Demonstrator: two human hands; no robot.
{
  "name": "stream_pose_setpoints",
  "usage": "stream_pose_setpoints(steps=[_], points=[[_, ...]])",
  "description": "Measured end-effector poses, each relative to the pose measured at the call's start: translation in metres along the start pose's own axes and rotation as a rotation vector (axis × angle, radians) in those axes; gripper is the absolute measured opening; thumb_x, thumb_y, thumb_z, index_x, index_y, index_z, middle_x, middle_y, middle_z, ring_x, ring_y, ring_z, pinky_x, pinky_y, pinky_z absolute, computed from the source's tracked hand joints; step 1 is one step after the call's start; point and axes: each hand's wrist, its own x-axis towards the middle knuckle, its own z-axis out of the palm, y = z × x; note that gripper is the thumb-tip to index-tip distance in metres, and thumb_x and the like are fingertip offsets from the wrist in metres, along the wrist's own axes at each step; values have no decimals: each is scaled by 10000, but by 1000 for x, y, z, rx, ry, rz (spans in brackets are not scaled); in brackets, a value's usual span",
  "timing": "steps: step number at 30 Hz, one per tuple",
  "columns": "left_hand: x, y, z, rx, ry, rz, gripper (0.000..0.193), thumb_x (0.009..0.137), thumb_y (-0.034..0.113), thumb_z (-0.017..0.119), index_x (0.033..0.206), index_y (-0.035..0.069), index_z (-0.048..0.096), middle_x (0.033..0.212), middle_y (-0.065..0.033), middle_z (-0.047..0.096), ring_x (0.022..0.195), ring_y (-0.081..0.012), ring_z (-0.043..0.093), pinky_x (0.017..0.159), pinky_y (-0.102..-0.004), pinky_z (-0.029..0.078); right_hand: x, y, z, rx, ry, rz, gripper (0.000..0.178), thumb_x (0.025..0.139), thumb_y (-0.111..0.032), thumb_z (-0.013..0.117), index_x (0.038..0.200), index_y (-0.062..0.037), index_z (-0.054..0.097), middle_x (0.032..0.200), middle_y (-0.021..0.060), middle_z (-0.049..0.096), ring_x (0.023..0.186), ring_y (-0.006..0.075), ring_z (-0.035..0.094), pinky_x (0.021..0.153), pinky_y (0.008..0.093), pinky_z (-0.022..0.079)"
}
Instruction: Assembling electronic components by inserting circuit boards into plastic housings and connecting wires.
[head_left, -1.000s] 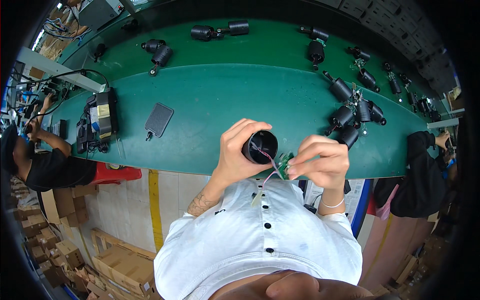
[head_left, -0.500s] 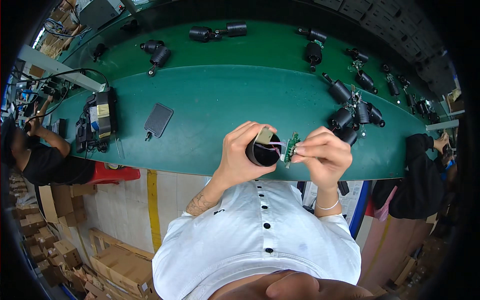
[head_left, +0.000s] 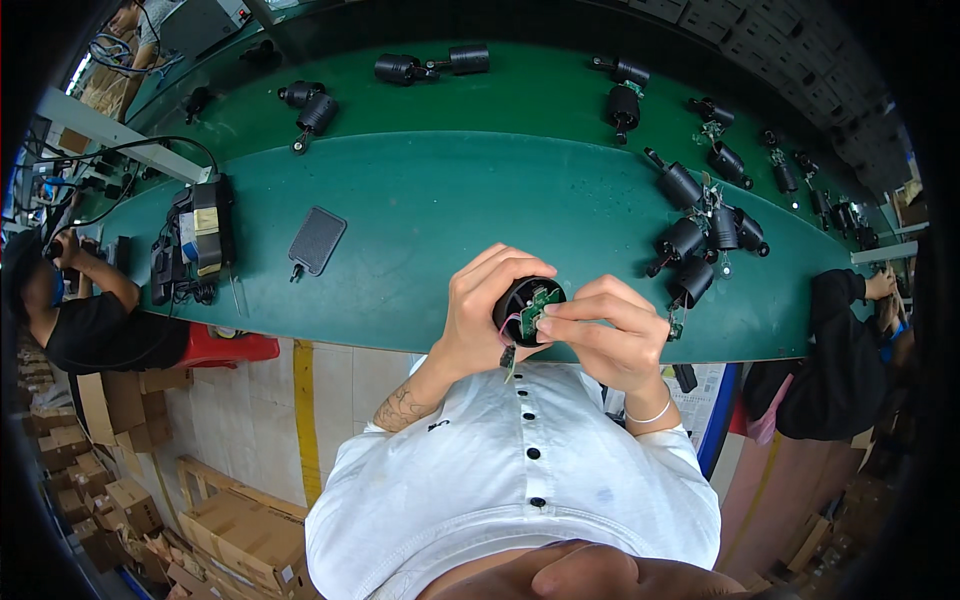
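Observation:
My left hand (head_left: 478, 305) is wrapped round a black cylindrical housing (head_left: 508, 298), its open end tilted up toward me. Between the thumb and fingertips of my right hand (head_left: 612, 330) is a green circuit board (head_left: 538, 312), held at the mouth of the housing and partly inside it. Pinkish wires (head_left: 507, 322) run out over the rim. A small dark part (head_left: 508, 357) hangs below the rim, too small to make out. Right of my right hand lies a group of similar black housings (head_left: 688, 240), some with boards attached.
More black housings (head_left: 468, 58) lie along the green strip at the back. On the table's left are a dark flat pad (head_left: 318, 240) and a black device with a yellowish label (head_left: 207, 222). Co-workers sit at left (head_left: 100, 320) and right (head_left: 820, 350).
The circuit board has moved left from beside the housing into its mouth, carried by my right hand. A dark part now hangs over the rim. Housings on the back strip have shifted slightly left.

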Motion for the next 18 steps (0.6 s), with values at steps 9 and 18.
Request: stream_pose_setpoints(steps=[9, 18], points=[[-2, 1, 0, 32, 16, 59, 369, 556, 69, 767, 902, 54, 639, 820, -41, 644, 655, -177, 527, 595, -289, 434, 0, -3, 7, -91, -101, 43, 134, 641, 66, 701, 752, -6, 723, 834, 72, 680, 643, 164, 519, 578, 263, 450], [-5, 6, -6, 42, -79, -73, 389, 523, 27, 750, 893, 51, 633, 795, -40, 640, 643, -178, 525, 587, -289, 431, 7, -2, 6, -33, -162, 206, 109, 636, 89, 683, 701, 2, 690, 813, 52, 669, 628, 164, 493, 569, 260, 435]])
